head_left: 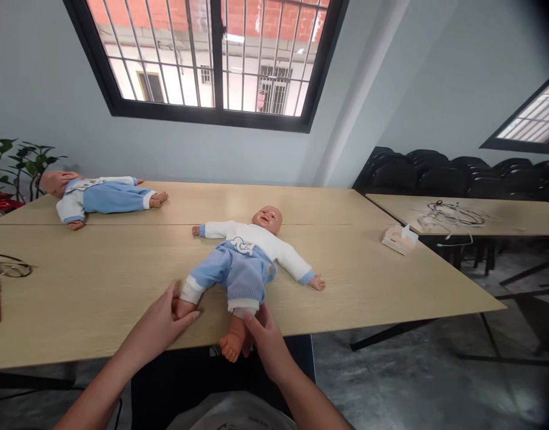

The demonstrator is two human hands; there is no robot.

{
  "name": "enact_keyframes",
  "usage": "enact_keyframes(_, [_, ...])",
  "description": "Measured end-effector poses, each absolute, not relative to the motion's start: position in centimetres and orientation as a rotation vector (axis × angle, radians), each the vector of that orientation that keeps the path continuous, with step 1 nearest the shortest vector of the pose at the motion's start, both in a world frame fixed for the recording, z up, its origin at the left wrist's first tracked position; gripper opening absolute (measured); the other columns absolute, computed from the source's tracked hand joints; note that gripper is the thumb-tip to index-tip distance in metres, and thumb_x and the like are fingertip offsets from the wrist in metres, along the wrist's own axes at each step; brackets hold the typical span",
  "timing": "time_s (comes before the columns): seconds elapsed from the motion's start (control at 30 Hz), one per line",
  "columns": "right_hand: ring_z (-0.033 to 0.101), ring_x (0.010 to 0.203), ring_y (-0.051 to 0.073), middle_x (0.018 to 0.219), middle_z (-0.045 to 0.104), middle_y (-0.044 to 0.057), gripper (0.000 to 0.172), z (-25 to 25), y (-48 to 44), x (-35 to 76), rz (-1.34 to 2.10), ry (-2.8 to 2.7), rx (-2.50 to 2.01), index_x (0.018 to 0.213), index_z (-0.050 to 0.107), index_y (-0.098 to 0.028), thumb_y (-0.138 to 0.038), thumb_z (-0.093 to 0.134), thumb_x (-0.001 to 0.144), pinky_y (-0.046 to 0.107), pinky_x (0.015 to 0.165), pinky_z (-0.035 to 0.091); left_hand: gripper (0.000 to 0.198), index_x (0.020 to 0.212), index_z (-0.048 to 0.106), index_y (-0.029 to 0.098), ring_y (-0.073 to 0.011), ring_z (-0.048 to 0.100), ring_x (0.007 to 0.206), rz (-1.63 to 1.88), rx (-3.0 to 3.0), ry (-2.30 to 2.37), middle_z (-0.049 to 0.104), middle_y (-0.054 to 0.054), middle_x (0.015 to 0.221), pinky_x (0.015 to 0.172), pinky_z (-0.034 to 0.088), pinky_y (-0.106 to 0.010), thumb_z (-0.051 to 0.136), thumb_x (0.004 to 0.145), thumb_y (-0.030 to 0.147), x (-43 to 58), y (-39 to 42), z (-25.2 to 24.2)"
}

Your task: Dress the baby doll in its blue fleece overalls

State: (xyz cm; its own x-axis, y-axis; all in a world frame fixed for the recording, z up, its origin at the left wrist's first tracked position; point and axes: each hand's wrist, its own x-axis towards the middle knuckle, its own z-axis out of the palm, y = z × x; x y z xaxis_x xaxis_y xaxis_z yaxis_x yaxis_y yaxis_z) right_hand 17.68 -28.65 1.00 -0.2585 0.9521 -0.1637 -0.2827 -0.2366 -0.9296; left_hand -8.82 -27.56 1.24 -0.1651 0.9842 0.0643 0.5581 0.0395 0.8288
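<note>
A baby doll (pixel 247 254) in a white top and blue trousers lies on its back on the wooden table (pixel 99 286), its arms spread and its feet toward me at the near edge. My left hand (pixel 164 322) is closed around one of the doll's feet. My right hand (pixel 265 337) grips the doll's other leg near the ankle, and that foot hangs over the table edge.
A second doll (pixel 99 196) in the same clothes lies at the far left of the table. A tissue box (pixel 399 239) sits at the right edge. Glasses (pixel 8 267) and a dark flat object lie at the left. A side table with cables (pixel 453 215) and black chairs stand to the right.
</note>
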Motion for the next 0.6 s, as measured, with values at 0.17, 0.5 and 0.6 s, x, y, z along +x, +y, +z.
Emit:
enact_keyframes(0.17, [0.070, 0.095, 0.024, 0.116, 0.072, 0.007, 0.060, 1.8, -28.5, 17.4, 1.614, -0.911, -0.893, 0.123, 0.061, -0.026, -0.058, 0.082, 0.078, 0.037, 0.081, 0.058, 0.035, 0.091, 0.073, 0.020, -0.0317, 0.069, 0.082, 0.772, 1.471, 1.540, 0.076, -0.007, 0.087, 0.074, 0.050, -0.035, 0.079, 0.074, 0.050, -7.4, -28.0, 2.1])
enact_keyframes(0.5, [0.060, 0.127, 0.030, 0.128, 0.070, 0.007, 0.059, 2.7, -28.3, 17.2, 1.477, -0.953, -0.881, 0.123, 0.062, -0.027, -0.057, 0.084, 0.077, 0.044, 0.112, 0.044, 0.070, 0.125, 0.071, 0.016, -0.0260, 0.071, 0.100, 0.768, 0.529, 0.599, 0.075, -0.014, 0.115, 0.101, 0.051, -0.043, 0.055, 0.092, 0.075, -2.0, -29.9, 2.3])
enact_keyframes(0.6, [0.064, 0.115, 0.029, 0.120, 0.072, 0.007, 0.057, 2.2, -28.2, 17.2, 1.457, -0.981, -0.903, 0.121, 0.060, -0.026, -0.056, 0.082, 0.079, 0.043, 0.101, 0.051, 0.078, 0.115, 0.075, 0.013, -0.0300, 0.071, 0.101, 0.673, 0.471, 0.537, 0.077, -0.016, 0.108, 0.097, 0.052, -0.045, 0.058, 0.084, 0.083, -0.9, -29.1, 1.3])
